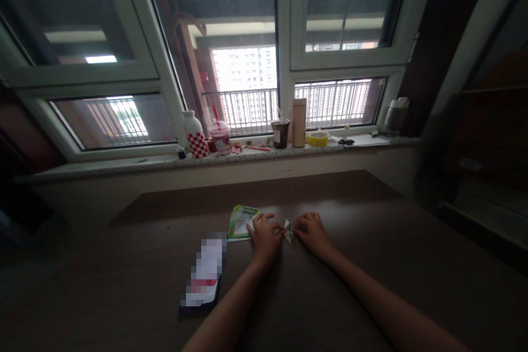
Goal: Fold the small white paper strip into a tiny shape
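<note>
A small folded piece of paper [288, 232], white with green and darker marks, stands between my two hands over the brown table. My left hand [266, 235] pinches its left edge, while the other fingers spread toward a green-and-white packet [243, 224]. That packet lies flat, its right side partly covered by those fingers. On the paper's other side, my right hand [314, 235] has curled fingers, with the tips closed at the paper's right edge. A phone [204, 272] with a blurred-out screen rests left of my left forearm.
Beyond the brown table [371, 286], a stone windowsill [165, 164] holds a checked bottle [196, 135], a pink drink cup [220, 137], a dark drink cup [280, 135], a tan flask [299, 122], yellow tape [317, 139], scissors [346, 142] and a grey bottle [396, 115].
</note>
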A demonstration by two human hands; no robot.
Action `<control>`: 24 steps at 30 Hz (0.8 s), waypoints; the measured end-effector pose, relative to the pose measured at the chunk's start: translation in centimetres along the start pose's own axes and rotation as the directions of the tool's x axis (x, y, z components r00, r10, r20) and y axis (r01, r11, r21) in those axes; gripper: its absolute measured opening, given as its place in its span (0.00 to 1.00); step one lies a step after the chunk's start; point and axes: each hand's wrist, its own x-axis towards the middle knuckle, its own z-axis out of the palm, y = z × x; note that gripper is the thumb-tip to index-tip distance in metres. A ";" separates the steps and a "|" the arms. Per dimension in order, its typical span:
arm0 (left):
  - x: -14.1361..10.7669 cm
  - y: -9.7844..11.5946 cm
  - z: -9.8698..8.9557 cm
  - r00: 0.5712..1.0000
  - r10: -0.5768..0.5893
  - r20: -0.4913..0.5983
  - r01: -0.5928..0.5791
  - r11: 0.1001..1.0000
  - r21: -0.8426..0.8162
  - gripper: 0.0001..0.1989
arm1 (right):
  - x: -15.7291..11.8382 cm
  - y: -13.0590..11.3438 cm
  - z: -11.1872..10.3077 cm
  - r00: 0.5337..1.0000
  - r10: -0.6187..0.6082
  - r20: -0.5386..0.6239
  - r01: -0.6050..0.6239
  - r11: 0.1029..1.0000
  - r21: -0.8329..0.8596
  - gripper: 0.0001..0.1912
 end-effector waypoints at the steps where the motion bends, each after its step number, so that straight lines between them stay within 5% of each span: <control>1: 0.0 0.0 -0.1 1.000 0.002 0.005 -0.002 1.000 0.005 0.04 | 0.0 0.1 0.1 1.000 0.004 -0.002 -0.004 1.000 0.004 0.01; 15: 0.2 -0.7 -0.6 0.994 0.073 0.077 -0.081 0.992 0.093 0.12 | -0.2 0.0 -0.5 1.000 0.000 -0.006 0.000 1.000 -0.005 0.10; 24: 0.0 -0.2 -0.2 0.994 0.077 0.072 -0.083 0.994 0.074 0.08 | 0.1 0.0 0.1 0.999 0.045 0.029 -0.044 0.999 -0.030 0.05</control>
